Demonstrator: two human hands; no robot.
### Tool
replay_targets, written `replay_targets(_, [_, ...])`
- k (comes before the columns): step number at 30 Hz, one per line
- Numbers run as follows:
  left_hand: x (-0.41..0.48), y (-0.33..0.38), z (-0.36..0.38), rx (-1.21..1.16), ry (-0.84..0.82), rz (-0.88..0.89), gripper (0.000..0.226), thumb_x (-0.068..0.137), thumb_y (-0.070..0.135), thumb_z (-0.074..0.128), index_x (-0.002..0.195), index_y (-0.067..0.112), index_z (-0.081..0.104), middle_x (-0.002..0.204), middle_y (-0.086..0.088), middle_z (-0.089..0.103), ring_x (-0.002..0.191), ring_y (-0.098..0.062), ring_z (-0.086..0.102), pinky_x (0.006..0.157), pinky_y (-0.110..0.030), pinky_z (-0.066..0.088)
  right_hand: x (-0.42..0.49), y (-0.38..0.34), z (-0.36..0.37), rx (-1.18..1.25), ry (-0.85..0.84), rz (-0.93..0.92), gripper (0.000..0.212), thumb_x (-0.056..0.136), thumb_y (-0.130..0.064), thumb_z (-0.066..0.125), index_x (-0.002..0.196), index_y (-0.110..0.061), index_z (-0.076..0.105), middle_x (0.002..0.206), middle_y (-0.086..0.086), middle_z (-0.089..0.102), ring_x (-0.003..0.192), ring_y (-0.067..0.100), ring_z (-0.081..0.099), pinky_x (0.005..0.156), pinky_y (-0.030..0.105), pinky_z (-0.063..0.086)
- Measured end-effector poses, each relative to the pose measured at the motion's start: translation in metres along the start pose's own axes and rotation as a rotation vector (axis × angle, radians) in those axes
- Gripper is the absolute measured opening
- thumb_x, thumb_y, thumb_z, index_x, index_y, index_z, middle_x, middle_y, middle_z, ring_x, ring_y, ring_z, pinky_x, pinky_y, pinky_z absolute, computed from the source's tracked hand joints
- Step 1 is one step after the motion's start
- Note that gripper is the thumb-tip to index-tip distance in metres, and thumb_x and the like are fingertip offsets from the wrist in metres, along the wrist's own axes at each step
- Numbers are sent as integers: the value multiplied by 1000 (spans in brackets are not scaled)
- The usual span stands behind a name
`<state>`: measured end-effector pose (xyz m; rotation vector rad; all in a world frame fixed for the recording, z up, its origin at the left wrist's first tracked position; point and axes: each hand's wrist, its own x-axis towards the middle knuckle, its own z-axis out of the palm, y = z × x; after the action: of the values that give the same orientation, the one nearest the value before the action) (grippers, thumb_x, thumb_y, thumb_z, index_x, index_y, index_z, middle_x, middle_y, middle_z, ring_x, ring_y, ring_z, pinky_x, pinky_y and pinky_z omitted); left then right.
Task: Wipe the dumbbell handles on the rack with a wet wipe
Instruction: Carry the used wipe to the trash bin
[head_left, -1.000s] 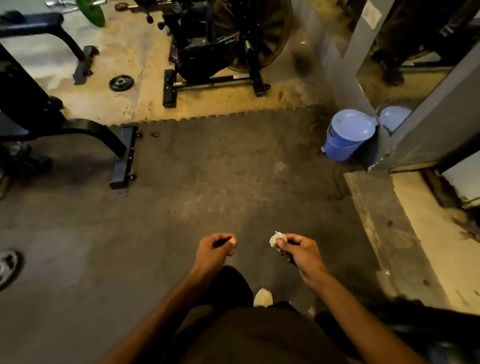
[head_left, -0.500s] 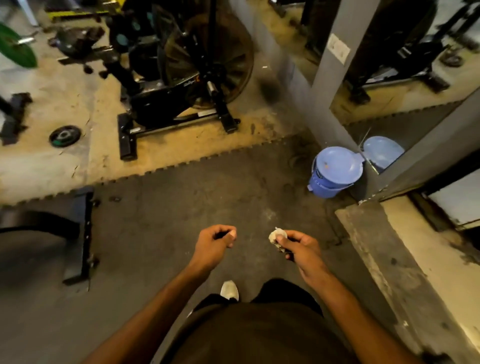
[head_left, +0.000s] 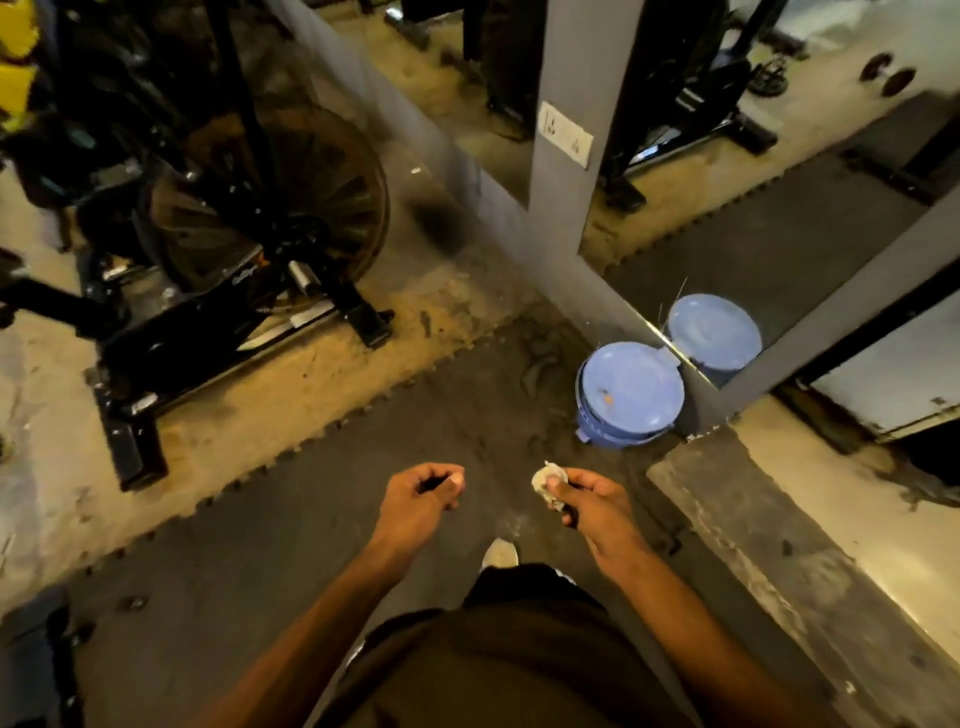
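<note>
Dim, warm yellowish light; heavy shadow under exercise bike (head_left: 249, 218). Strong wide-angle bending at edges. Motion blur, soft focus throughout.

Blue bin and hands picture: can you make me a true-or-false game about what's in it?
1. The right hand pinches a crumpled white wipe. True.
2. The blue bin has its lid open. False: the lid is closed.
3. The bin stands right beside the mirror, which shows its reflection. True.
4. The exercise bike stands to the right of the bin. False: it stands to the left, on the tan floor.
5. The left hand holds the wipe too. False: it is apart from the wipe, fingers curled, with nothing showing in it.
</note>
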<state>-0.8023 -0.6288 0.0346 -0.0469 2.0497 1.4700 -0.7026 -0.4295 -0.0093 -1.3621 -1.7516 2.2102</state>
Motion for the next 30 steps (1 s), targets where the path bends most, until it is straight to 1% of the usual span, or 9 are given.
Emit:
replay_targets(5, [109,72,18,1,-24,-4,11,96,3,63,97,7,73,86,-8,70,71,-14,60,55,-10,47,88,-75,7,10,38,-51,16,88,-12,72,103,-8,74,87,6,73,66,8,58,54,21,44])
replay_targets(7, [149,96,30,28,-78,-10,10,95,2,64,98,3,73,84,-7,70,70,-13,60,57,-13,48,115,-101,6,22,73,-67,14,88,-13,73,101,-9,74,87,6,73,69,10,60,56,22,45])
replay_targets(10, [214,129,46,66,-159,-14,10,95,3,65,94,8,74,82,-6,70,71,-14,60,63,-18,50,151,-133,7,58,142,-94,8,88,-12,72,96,-12,74,83,4,72,70,12,62,59,23,48])
replay_targets(14, [306,182,86,214,-318,41,11,95,2,63,95,9,72,81,-4,70,65,-6,61,57,-12,48,202,-173,-6,130,263,-122,12,89,-22,72,96,-13,75,84,1,73,73,13,63,62,22,49])
replay_targets(16, [340,205,107,288,-424,67,13,95,3,63,93,13,71,84,-4,70,67,-8,61,57,-12,50,221,-186,-12,204,342,-120,10,89,-23,72,95,-18,76,86,-3,74,76,10,66,63,20,51])
replay_targets(22, [427,279,150,472,-665,178,14,96,7,63,107,3,72,96,-13,73,78,-17,63,61,-12,51,272,-246,-16,406,599,-109,8,91,-15,69,89,-20,74,84,0,74,75,11,69,60,20,53])
replay_targets(24, [448,290,160,532,-731,171,15,97,8,63,107,5,72,97,-13,73,80,-18,64,64,-14,52,280,-252,-13,477,677,-95,8,91,-12,69,90,-17,74,82,0,74,70,8,68,58,19,52])
replay_targets(28, [472,304,176,570,-821,141,11,96,11,64,104,11,73,98,-11,74,82,-21,68,75,-28,58,288,-256,-9,556,799,-49,7,89,-10,71,93,-11,76,82,5,74,69,11,65,62,25,49])
replay_targets(30, [480,311,184,561,-844,132,11,96,12,64,103,13,73,97,-8,74,82,-19,68,72,-26,56,293,-262,-13,547,834,-35,8,90,-12,71,95,-10,76,82,8,73,67,12,62,63,28,47])
